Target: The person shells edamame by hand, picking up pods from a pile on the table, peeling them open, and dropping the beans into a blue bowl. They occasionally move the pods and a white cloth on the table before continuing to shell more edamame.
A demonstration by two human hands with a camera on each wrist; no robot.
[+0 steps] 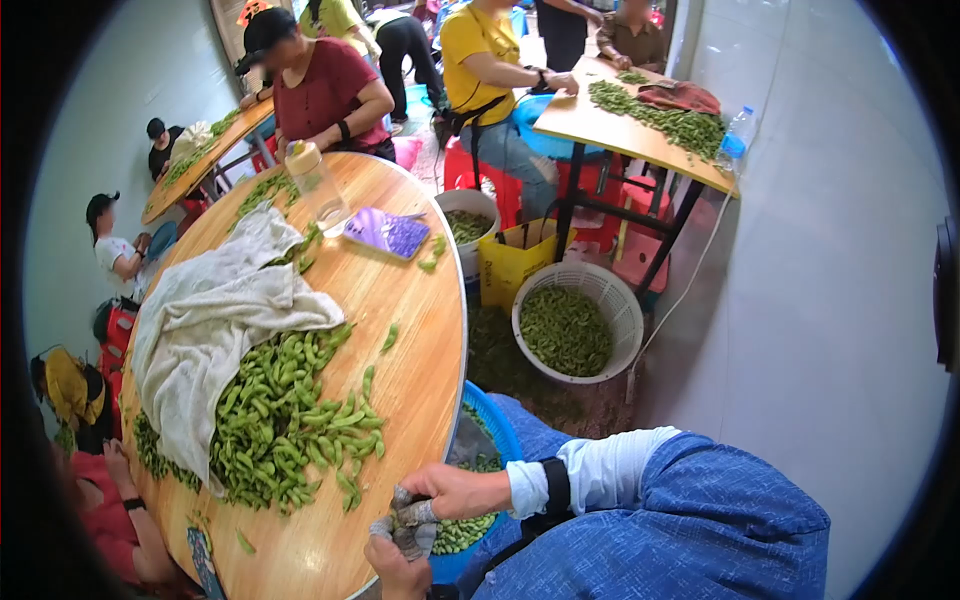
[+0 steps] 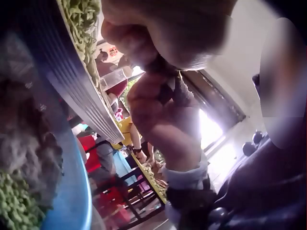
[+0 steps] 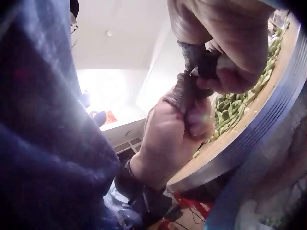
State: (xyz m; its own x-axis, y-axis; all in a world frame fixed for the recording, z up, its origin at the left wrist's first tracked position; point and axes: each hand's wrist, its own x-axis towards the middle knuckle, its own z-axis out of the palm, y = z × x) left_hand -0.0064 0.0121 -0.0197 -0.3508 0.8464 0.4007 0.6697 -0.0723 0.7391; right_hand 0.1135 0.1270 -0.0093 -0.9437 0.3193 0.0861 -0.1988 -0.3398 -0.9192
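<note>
Both hands meet over the near edge of the round wooden table [image 1: 415,330], with grey coverings on some fingers. My right hand [image 1: 455,492] comes in from the right, fingers curled, its tips against those of my left hand [image 1: 402,570]. In the left wrist view the left hand [image 2: 168,28] is above the right hand [image 2: 163,122]. The right wrist view has the right hand [image 3: 225,43] above the left hand [image 3: 168,127], thumbs close together. Whether something small lies between the fingers is hidden. Below them is a blue basin [image 1: 508,430] of green beans.
Green pods [image 1: 290,420] are heaped on the table, partly under a white cloth [image 1: 215,320]. A phone [image 1: 388,232] and a bottle [image 1: 318,190] stand farther off. A white basket [image 1: 625,320] of pods is on the floor. Several people work around other tables.
</note>
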